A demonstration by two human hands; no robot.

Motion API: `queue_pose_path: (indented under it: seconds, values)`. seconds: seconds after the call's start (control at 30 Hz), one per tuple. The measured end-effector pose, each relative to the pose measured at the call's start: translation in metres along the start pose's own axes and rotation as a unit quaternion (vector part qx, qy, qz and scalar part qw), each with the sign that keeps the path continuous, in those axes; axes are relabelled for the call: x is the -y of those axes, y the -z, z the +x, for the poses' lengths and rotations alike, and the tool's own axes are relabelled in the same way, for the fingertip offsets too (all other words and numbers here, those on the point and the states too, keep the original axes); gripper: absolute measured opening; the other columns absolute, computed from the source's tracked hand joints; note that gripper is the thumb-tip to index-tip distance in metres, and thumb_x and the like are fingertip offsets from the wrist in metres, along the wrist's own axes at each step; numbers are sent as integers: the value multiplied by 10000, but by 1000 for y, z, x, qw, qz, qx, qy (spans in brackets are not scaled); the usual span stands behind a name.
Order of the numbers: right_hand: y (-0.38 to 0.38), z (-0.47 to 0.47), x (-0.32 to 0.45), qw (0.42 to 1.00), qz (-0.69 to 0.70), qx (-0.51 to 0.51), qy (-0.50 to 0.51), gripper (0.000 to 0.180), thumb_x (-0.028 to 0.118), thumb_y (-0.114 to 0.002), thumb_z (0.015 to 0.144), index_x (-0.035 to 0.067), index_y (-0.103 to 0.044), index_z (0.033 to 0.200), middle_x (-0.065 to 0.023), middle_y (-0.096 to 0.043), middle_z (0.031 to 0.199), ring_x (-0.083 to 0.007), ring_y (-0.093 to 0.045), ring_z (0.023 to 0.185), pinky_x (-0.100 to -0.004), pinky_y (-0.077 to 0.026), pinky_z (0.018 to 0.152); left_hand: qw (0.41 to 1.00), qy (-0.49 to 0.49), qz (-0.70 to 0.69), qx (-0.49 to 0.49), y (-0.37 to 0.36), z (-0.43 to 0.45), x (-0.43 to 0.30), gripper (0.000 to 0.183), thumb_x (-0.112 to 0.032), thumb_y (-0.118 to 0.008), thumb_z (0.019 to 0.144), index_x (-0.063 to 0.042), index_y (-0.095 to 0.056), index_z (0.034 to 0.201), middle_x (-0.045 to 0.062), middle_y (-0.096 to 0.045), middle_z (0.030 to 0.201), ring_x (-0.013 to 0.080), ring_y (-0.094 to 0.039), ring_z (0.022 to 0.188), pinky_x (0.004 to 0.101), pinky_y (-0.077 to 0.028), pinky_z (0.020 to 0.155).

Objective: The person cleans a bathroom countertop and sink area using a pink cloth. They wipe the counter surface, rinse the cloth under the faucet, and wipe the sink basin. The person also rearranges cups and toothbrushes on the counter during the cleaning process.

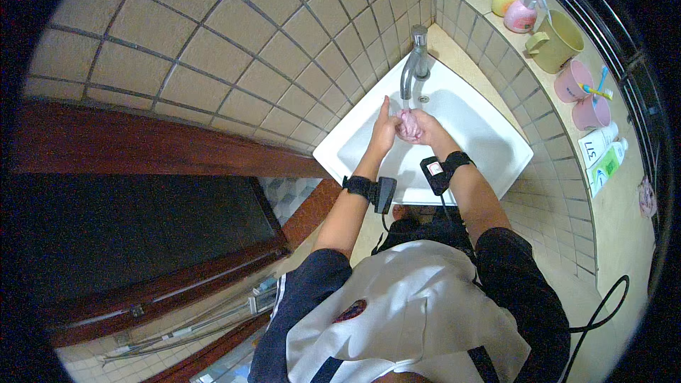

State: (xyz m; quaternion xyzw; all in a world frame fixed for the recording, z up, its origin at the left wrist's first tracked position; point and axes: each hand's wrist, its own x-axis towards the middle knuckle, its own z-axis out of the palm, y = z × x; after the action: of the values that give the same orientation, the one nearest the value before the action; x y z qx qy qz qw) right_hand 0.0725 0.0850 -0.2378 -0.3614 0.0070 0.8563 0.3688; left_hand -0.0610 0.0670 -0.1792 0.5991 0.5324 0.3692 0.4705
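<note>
A crumpled pink-purple cloth or mesh puff is between my hands, just under the spout of the metal faucet. My right hand grips it from the right. Against its left edge are the fingers of my left hand, the thumb pointing up and apart from it. Some of the fingers are hidden behind the puff. Below both hands lies the basin of a white corner sink. Water at the spout is hard to make out.
A curved ledge on the right holds pump bottles, a yellow-green mug, pink cups with toothbrushes, and tubes. Black devices with cables are strapped to both wrists. A tiled wall rises at left, above a dark door.
</note>
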Motion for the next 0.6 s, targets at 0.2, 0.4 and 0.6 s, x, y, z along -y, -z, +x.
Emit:
queue_pose_path:
  seconds: [0.2,0.4,0.6]
  values:
    - [-13,-1,-12,999,-20,-18,47,510,566,-429,889,121,-613,1054,-99,-645,1051,-244,-631,869,-438,-514,736,895,-204,386,95,-13,-26,-16,974,-170,-712,562,26,-226,1383,259,-318,1371,470,-266,1266,571,-167,1064]
    - [-7,-4,-18,968,-113,-203,91,471,508,-487,835,83,-666,927,-128,-675,893,-259,-650,815,-405,-512,702,900,-198,384,65,-28,-17,2,822,-113,-740,584,23,-345,1292,263,-453,1199,425,-393,1162,474,-306,1005]
    - [-9,-24,-16,810,-392,-384,209,427,366,-492,776,-16,-671,841,-230,-655,879,-370,-634,852,-434,-476,766,921,-103,362,103,-39,-5,11,433,-89,-690,646,22,-489,1013,229,-583,958,394,-573,944,428,-482,838]
